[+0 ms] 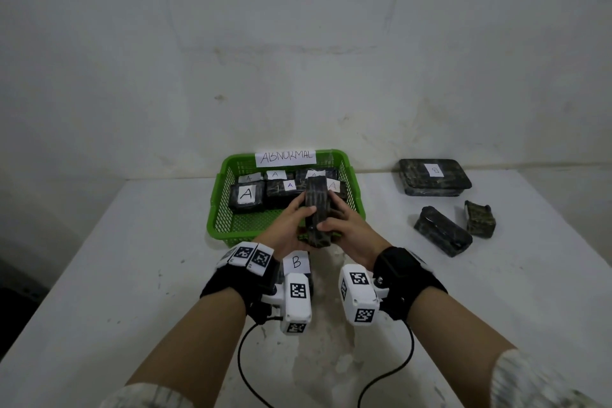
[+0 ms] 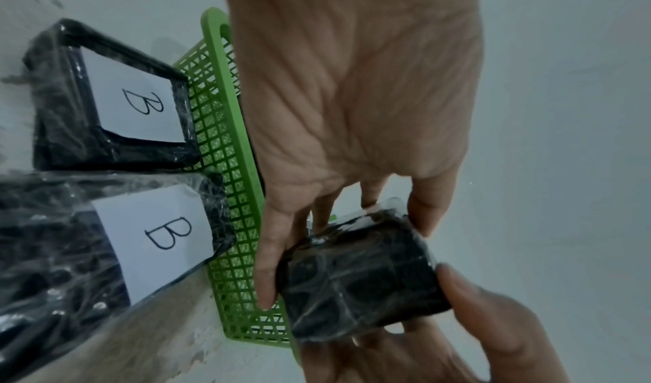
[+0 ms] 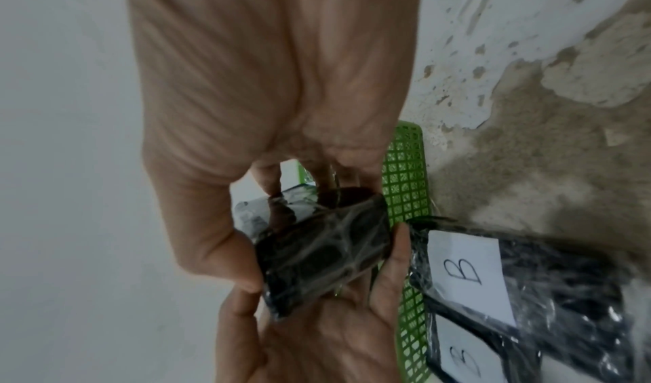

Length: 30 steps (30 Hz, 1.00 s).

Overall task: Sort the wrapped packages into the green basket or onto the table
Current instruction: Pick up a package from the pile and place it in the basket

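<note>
1. Gripping one wrapped package [image 1: 317, 212] between them, the left hand [image 1: 287, 229] and right hand [image 1: 351, 229] hold it over the green basket [image 1: 221, 208]'s near rim.
2. No label shows (likely being inspected).
3. Next: find the letter, then choose basket or table [image 1: 99, 275].
</note>
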Each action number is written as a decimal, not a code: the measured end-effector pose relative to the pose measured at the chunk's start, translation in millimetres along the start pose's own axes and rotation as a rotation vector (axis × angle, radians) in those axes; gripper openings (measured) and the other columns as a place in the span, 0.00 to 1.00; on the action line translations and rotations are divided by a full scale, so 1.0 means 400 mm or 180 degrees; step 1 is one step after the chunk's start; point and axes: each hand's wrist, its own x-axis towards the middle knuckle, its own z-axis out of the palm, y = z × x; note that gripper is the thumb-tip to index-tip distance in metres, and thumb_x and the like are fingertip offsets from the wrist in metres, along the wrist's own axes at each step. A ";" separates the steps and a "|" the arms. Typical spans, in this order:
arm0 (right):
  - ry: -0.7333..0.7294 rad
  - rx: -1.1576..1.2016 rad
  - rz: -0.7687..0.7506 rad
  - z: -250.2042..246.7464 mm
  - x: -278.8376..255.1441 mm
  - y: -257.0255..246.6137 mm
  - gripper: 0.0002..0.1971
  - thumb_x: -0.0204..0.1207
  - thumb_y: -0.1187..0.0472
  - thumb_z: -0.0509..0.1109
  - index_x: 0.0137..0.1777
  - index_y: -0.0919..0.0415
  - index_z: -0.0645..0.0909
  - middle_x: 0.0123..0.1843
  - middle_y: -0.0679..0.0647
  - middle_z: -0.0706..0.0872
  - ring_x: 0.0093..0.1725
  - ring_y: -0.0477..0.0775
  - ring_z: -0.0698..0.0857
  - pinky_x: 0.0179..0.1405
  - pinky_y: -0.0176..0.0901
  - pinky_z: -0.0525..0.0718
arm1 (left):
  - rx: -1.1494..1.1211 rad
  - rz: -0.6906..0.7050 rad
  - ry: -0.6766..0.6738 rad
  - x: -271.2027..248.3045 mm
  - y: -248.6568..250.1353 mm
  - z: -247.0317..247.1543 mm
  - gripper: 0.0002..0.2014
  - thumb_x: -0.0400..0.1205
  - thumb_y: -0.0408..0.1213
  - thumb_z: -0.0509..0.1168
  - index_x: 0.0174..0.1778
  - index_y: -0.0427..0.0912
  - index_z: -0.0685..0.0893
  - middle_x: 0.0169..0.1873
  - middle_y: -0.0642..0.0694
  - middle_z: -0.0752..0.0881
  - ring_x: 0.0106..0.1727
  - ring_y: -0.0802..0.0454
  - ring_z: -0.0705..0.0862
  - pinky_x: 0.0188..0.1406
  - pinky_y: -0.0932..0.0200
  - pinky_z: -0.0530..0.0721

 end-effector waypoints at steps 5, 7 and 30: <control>0.0455 -0.0083 -0.0264 -0.016 0.004 -0.005 0.40 0.72 0.71 0.74 0.80 0.49 0.61 0.66 0.47 0.78 0.65 0.52 0.80 0.59 0.48 0.83 | 0.0363 0.0569 0.0395 0.006 0.012 -0.013 0.22 0.83 0.25 0.57 0.69 0.54 0.69 0.66 0.37 0.72 0.68 0.37 0.74 0.52 0.33 0.83; 0.0737 0.0290 -0.0267 -0.031 0.012 -0.007 0.33 0.79 0.66 0.69 0.81 0.53 0.61 0.68 0.53 0.79 0.63 0.55 0.81 0.56 0.51 0.82 | 0.0295 0.0599 0.0424 0.007 0.013 -0.023 0.21 0.83 0.21 0.53 0.63 0.51 0.72 0.66 0.35 0.73 0.66 0.37 0.75 0.53 0.33 0.83; 0.0358 0.0045 0.0053 0.006 0.015 -0.025 0.16 0.85 0.55 0.60 0.71 0.45 0.76 0.65 0.59 0.84 0.64 0.65 0.83 0.52 0.67 0.86 | 0.0940 -0.0175 -0.0244 -0.017 -0.012 -0.028 0.33 0.68 0.47 0.71 0.71 0.49 0.75 0.63 0.39 0.83 0.63 0.38 0.82 0.65 0.36 0.78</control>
